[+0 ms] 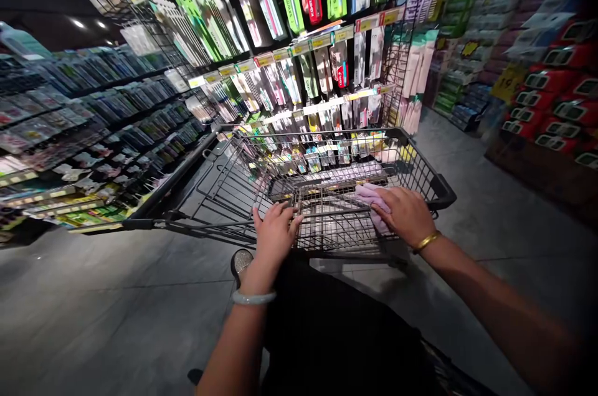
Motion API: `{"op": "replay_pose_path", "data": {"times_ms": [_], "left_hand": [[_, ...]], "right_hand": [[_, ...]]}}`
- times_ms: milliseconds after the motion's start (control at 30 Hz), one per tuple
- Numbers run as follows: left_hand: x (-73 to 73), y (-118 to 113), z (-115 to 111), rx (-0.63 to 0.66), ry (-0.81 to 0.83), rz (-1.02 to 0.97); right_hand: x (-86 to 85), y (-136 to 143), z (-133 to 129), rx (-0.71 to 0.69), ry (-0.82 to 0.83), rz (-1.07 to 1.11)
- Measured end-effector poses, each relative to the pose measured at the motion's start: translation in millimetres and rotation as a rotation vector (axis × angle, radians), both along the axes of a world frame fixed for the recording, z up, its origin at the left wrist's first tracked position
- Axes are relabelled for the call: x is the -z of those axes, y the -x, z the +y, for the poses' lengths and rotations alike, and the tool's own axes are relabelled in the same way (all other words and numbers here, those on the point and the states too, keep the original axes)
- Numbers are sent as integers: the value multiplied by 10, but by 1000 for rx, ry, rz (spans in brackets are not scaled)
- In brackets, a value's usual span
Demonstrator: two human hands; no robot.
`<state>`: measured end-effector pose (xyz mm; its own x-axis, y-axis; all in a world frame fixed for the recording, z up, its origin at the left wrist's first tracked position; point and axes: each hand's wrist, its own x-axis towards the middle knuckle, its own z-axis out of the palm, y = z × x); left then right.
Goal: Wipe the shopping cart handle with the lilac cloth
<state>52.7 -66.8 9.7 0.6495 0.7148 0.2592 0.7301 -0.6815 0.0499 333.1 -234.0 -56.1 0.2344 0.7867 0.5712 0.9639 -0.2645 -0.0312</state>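
A black wire shopping cart (441, 187) stands side-on in front of me. Its handle bar (168, 187) is at the left. My right hand (410, 215), with a gold bracelet at the wrist, grips a light purple cloth (372, 194) against the near side's top rail. Part of the cloth hangs over the wires. My left hand (276, 231), wearing a pale bangle, rests by the same rail further left. Its fingers are apart and reach toward the wire, holding nothing that I can see.
Ahead, a rack (322, 41) carries hanging packs of toothbrushes with price strips. More shelves of small packaged goods (107, 109) run along the left. Stacked red packs (551, 97) stand at the right. Grey floor (116, 296) surrounds the cart, and my shoe (242, 264) is near it.
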Motion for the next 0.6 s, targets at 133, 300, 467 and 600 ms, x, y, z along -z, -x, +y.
{"op": "replay_pose_path", "data": {"times_ms": [133, 300, 467, 600], "left_hand": [[-60, 43, 14, 82, 39, 181], [-66, -135, -64, 53, 26, 189], [-38, 18, -7, 145, 67, 54], [-33, 373, 133, 11, -66, -35]], "right_hand": [[-39, 257, 111, 157, -94, 77], [-204, 948, 455, 36, -148, 113], [-136, 770, 369, -131, -47, 3], [-35, 375, 163, -61, -15, 6]]}}
